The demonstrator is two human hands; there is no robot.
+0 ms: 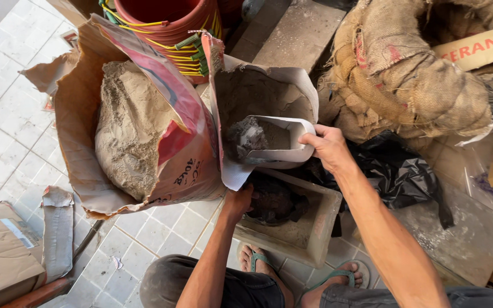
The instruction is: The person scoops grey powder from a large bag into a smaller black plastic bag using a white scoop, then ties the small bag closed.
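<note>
Head view, looking straight down. Right hand has its fingers clenched round the rim of a white scoop, cut from a plastic container and loaded with grey powder. Scoop sits inside the mouth of the smaller open paper sack, which is part full of the same grey powder.

Left hand reaches under that sack's lower edge, beside a dark lump. Its fingers are hidden by the sack, so can't tell if they grip anything.

Dark lump lies in a rectangular concrete trough on the tiled floor, just below the sack.

Larger torn sack to the left, full of tan powder. Red bucket behind both sacks. Burlap sack upper right, black plastic sheet below it. Cardboard lower left. Feet in green sandals at the bottom edge.
</note>
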